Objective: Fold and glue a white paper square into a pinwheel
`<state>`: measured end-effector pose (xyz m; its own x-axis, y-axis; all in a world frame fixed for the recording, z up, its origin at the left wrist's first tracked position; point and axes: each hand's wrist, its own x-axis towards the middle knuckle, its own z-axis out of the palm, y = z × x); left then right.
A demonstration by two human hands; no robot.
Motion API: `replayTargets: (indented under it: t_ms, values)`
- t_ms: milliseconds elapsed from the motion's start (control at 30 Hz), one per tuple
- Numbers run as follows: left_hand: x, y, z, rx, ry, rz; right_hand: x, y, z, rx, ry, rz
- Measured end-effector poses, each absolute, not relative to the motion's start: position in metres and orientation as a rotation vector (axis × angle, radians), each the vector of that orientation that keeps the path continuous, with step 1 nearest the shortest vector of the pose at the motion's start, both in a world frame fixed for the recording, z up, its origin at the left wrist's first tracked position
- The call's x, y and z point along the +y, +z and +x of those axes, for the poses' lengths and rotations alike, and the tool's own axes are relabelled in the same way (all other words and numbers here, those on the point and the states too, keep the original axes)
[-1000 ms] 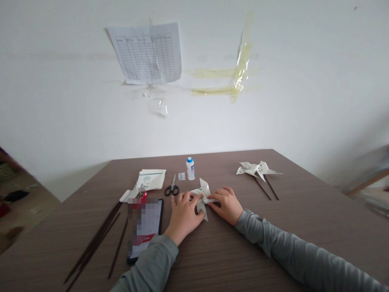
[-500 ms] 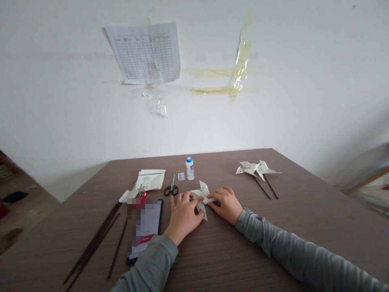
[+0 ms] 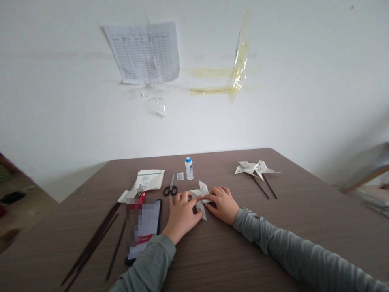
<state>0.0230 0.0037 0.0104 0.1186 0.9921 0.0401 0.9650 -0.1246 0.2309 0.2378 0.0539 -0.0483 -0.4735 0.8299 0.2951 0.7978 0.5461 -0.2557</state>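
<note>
A white printed paper pinwheel lies on the table between my hands, its pointed blades spread. My left hand grips its left side, index finger pressing near the centre and thumb at the lower blade. From the right, my right hand holds the pinwheel with bent fingers, the index fingertip meeting my left one at the centre. My fingers hide part of the middle and the right blade. Just beyond stand a white glue bottle with a blue cap and, to its left, black-handled scissors.
A phone lies left of my left forearm. Dark sticks and a stack of printed paper are farther left, with a small clear packet near the bottle. Two finished-looking pinwheels on sticks rest at the back right.
My right hand has shifted slightly left, and its index finger now reaches the pinwheel's centre. My left hand stays nearly in place on the paper.
</note>
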Motion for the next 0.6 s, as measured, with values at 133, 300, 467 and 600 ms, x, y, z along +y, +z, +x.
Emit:
replayTargets:
  t_ms: [133,300,467,600]
  values:
    - [0.0049,0.0077,0.0228,1.975,0.291,2.243,0.0528,-0.0472,0.2358,-2.4,0.123,-1.352]
    - [0.0049,0.0076,0.0226,1.983,0.307,2.262,0.0546,-0.052,0.2348,-2.374,0.08,-1.34]
    - [0.0045,0.0092,0.023,1.97,0.307,2.261,0.0557,-0.056,0.2361,-2.36,0.037,-1.308]
    - [0.0041,0.0113,0.0232,1.961,0.297,2.255,0.0547,-0.0554,0.2372,-2.339,0.051,-1.305]
